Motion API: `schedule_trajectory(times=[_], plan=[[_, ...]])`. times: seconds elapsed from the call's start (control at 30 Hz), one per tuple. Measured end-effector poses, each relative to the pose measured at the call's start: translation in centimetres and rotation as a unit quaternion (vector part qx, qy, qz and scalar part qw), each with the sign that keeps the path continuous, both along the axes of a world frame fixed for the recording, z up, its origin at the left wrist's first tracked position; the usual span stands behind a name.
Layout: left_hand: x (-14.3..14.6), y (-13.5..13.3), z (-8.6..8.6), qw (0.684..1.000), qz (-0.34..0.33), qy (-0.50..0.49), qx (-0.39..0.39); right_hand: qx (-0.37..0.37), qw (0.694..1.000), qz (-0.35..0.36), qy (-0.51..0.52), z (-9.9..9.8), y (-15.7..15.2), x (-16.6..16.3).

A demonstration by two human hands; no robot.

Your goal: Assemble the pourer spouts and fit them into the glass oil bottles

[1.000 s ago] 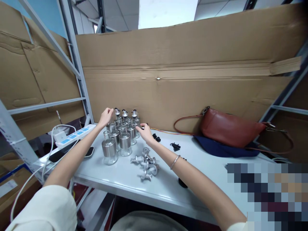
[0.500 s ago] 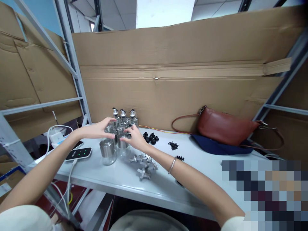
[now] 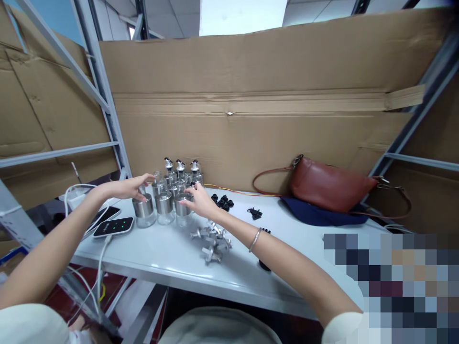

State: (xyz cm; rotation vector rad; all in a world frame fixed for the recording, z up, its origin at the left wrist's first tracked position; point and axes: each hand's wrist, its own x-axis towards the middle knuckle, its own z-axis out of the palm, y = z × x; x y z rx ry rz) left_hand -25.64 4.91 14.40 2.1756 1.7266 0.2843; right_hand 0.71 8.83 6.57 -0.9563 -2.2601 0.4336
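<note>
My left hand (image 3: 132, 188) curls its thumb and fingers around the neck of the leftmost glass bottle (image 3: 144, 212), which has a metal band around its body. My right hand (image 3: 201, 203) reaches in from the right, its thumb and index finger bent at the neck of another such bottle (image 3: 183, 217). Between these two stands a third banded glass bottle (image 3: 165, 208), touched by neither hand. Behind them are more bottles, several topped with metal and black pour spouts (image 3: 180, 166). Part of the back row is hidden by the front bottles and my right hand.
Silver finned parts (image 3: 213, 243) lie in a pile before my right forearm. Black caps (image 3: 223, 202) and small black pieces (image 3: 255, 213) sit farther back. A phone-like device (image 3: 114, 227) with a white cable is at left. A brown bag (image 3: 330, 184) rests on dark blue cloth (image 3: 311, 215).
My left hand has shifted left and back with its bottle, opening a gap that shows the middle bottle. My right hand stays by its bottle. The view has shifted slightly.
</note>
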Motion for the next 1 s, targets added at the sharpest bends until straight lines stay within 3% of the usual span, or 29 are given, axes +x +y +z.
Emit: schedule_trajectory(times=[0.27, 0.53, 0.67, 0.87, 0.93, 1.0], plan=[[-0.6, 1.8, 0.0, 0.993, -0.09, -0.072, -0.012, -0.039, 0.999, -0.003, 0.006, 0.2, 0.1, 0.3], [0.3, 1.6, -0.6, 0.988, -0.079, 0.055, 0.122, -0.066, 0.998, -0.009, 0.005, 0.6, 0.0, 0.7], [2.3, 0.4, -1.7, 0.977, -0.09, 0.101, 0.164, -0.085, 0.996, -0.009, 0.016, 0.7, 0.2, 1.1], [6.3, -1.8, -2.6, 0.937, 0.015, 0.207, 0.282, -0.082, 0.994, 0.002, 0.068, 1.3, 0.4, 3.1], [8.3, -3.1, -2.1, 0.926, -0.01, 0.19, 0.327, -0.089, 0.992, 0.011, 0.084, 1.4, 0.1, 4.5], [10.7, -4.4, -1.6, 0.926, -0.084, 0.146, 0.338, -0.118, 0.984, 0.043, 0.129, 1.4, -0.7, 6.3]])
